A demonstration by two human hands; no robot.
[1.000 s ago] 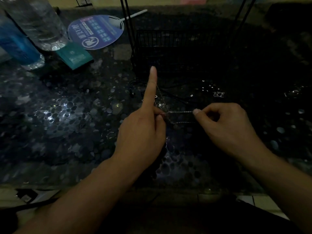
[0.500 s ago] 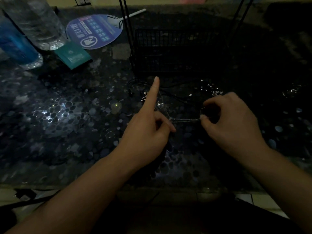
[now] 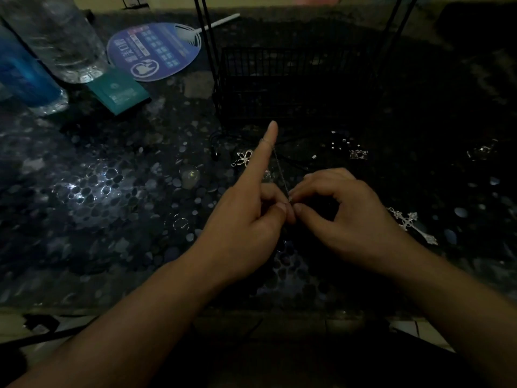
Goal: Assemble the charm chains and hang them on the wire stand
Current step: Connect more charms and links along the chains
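Left hand and right hand meet fingertip to fingertip above the counter. The chain loops over the raised left index finger and runs back and slightly right, its long axis nearly along that finger, down to the pinch point between the hands. Left thumb and middle finger pinch its lower end; right thumb and forefinger, curled, pinch at the same spot, apparently working the clasp, which is too small to resolve. The stand lies straight ahead, beyond the index fingertip. A butterfly charm rests just left of the finger; a cross charm lies right of the right hand.
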